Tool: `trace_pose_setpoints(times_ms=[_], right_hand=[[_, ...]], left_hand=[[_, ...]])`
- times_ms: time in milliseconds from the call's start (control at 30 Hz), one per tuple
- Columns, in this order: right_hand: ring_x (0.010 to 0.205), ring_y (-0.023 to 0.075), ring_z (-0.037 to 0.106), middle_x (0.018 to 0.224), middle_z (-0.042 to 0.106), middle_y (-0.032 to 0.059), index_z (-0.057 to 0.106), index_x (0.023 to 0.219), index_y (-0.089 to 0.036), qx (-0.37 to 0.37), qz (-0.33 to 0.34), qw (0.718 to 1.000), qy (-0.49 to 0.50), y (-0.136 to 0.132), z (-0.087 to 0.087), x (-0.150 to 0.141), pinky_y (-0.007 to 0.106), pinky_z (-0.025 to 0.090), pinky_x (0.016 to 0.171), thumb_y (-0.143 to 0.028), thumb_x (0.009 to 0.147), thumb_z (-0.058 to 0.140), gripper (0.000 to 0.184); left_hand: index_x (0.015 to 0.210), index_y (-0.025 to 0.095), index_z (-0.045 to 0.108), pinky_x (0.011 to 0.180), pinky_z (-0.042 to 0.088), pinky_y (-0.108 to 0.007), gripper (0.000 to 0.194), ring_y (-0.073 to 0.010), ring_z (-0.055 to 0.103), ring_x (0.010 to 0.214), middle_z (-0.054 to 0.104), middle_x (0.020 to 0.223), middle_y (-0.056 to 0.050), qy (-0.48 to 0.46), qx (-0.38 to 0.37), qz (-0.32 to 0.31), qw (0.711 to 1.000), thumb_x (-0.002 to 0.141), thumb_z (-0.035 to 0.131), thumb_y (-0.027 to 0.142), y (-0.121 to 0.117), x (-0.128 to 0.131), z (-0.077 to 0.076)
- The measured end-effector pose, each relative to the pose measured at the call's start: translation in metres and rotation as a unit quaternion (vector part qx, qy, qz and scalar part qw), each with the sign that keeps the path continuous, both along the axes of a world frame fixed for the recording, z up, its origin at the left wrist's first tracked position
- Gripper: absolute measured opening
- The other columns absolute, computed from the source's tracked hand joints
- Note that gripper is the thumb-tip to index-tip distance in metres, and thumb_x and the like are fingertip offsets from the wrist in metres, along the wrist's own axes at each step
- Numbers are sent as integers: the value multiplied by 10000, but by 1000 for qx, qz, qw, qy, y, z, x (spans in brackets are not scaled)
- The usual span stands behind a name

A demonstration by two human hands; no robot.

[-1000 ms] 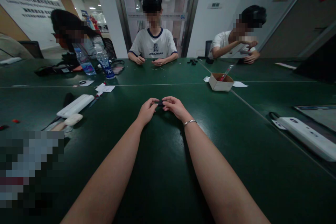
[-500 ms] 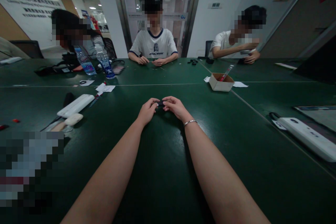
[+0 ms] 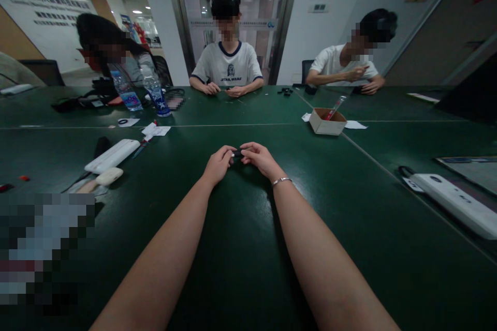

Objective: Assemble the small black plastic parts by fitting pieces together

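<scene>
A small dark object with a bright, silvery left end (image 3: 237,154) is held level between my two hands, just over the green table. My left hand (image 3: 218,163) pinches its silvery end between thumb and fingers. From the other side, my right hand (image 3: 259,156), with a silver bangle at the wrist, grips the dark end with its fingertips. The fingers cover much of the object, so its exact kind cannot be made out.
On the green table (image 3: 240,108), a small open box (image 3: 328,125) stands ahead to the right. Two bottles (image 3: 156,94) are at the far left. White devices lie left (image 3: 112,156) and right (image 3: 456,201). Three people sit across.
Both my hands keep almost the same place, and slightly more of the silvery end shows between them. The person at the right has shifted their head and lowered a raised hand.
</scene>
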State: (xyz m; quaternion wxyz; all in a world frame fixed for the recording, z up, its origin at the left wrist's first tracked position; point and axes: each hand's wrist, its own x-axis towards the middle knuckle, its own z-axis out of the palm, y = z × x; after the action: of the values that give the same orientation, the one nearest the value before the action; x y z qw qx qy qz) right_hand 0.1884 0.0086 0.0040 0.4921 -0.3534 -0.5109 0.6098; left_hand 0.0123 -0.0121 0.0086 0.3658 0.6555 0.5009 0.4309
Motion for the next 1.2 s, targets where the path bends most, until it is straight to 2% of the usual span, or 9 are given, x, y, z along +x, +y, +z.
trace_pose_setpoints(times_ms=[133,300,433,533,700,933,1067,1200], right_hand=[[593,95,634,685,658,-9,664,909,-171,-3,4,1000,-1,1,0,0,188,535,550,-259,660,834,315],[594,94,633,687,658,-6,664,909,-173,-5,3,1000,2,0,1,0,184,534,554,-240,672,823,293],[596,91,633,691,659,-6,662,913,-169,-1,4,1000,1,0,1,0,179,534,552,-251,670,827,305],[599,92,635,702,660,-3,664,917,-168,-3,5,1000,-1,0,1,0,184,538,556,-250,671,829,307],[595,93,637,686,662,-8,663,906,-174,-4,3,1000,-2,1,0,0,181,538,551,-249,664,836,306],[568,86,630,670,666,-8,665,898,-163,-5,-1,1000,6,1,-1,-1,172,529,538,-248,645,838,318],[571,87,631,679,667,-7,671,898,-165,-6,-1,1000,9,1,0,-1,176,530,542,-238,647,833,307],[576,94,630,671,660,-7,670,899,-167,-4,-1,1000,5,1,-1,-1,185,532,542,-242,657,831,300]], left_hand=[[1044,212,641,628,451,-258,264,-111,541,624,631,866,-10,-12,8,-5,1000,824,503,254,1,-1,-3],[1033,217,646,626,438,-261,266,-122,541,617,600,725,8,-4,9,-10,1000,879,451,312,3,-3,-6],[1057,226,641,612,434,-259,271,-115,535,597,609,744,13,-6,1,-9,1000,855,467,277,2,-3,-5],[1041,220,641,600,429,-261,275,-120,526,577,582,681,19,-7,-6,-9,1000,876,439,303,2,-2,-4],[1056,226,638,609,437,-259,268,-112,537,601,615,779,8,-2,-5,-5,1000,855,470,281,2,-3,-4],[1054,214,642,622,446,-256,267,-104,541,596,621,794,8,-4,5,-4,1000,847,487,280,4,-3,-6],[1042,214,646,609,439,-255,278,-113,537,583,596,700,19,-5,2,-7,1000,878,445,314,4,-3,-7],[1053,219,643,613,446,-255,266,-103,534,580,620,775,14,-5,6,-3,1000,846,491,288,3,-3,-6]])
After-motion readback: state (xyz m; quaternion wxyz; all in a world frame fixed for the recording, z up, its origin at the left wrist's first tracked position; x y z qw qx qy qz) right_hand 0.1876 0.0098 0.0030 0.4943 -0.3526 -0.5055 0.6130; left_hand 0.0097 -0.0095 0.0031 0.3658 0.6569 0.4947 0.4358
